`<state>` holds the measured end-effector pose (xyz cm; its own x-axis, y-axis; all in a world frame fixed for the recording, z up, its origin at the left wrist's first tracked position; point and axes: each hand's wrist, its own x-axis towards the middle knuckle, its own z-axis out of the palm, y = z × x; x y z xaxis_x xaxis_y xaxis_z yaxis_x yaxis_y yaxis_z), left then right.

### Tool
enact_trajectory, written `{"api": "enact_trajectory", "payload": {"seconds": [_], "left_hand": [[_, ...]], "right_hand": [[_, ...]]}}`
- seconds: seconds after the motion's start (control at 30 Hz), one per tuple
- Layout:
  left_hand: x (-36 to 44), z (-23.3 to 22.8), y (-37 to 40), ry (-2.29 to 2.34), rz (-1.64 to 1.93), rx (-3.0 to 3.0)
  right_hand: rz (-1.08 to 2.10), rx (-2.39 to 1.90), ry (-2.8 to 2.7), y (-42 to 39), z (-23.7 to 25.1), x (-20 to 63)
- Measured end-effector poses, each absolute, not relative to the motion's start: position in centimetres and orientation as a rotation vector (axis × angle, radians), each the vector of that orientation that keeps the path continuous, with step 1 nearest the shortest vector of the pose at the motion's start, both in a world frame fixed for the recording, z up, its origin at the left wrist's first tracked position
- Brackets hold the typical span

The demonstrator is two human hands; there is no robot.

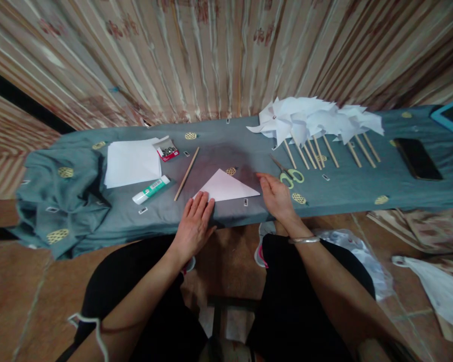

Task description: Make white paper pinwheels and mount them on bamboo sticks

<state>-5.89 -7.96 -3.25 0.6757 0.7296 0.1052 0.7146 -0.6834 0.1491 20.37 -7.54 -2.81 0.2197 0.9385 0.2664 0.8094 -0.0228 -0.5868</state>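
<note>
Folded white paper triangle (226, 187) lies flat on the grey-cloth bench (219, 146), near its front edge, between both hands. Left hand (195, 221) rests palm down, fingers together and flat, fingertips on the triangle's lower left corner; right hand (275, 193) lies open just beside the right tip, gripping nothing. Scissors (290, 173) just right of the right hand; wooden stick (186, 173), glue stick (151, 189) and paper sheets (131, 162) to the left; paper pinwheels (313, 125) behind.

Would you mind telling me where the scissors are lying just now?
In the head view, the scissors lie on the grey cloth just right of the right hand, below the pile of paper pinwheels.
</note>
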Motion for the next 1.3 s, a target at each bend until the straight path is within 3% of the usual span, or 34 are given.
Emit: {"api": "enact_trajectory", "payload": {"seconds": [0.3,0.63,1.3], "left_hand": [[-4.9,-2.8,-8.5,1.304,0.261,2.742],[-9.5,-3.4,-9.3,1.265,0.423,2.734],[-6.2,-3.8,-6.8,1.426,0.820,2.283]], "right_hand": [[0.095,-1.906,-1.888,-7.4,-2.9,14.9],[-0.039,-1.941,-1.764,-10.2,-4.1,21.1],[0.251,-1.731,-1.716,-9.3,-2.9,17.9]]}}
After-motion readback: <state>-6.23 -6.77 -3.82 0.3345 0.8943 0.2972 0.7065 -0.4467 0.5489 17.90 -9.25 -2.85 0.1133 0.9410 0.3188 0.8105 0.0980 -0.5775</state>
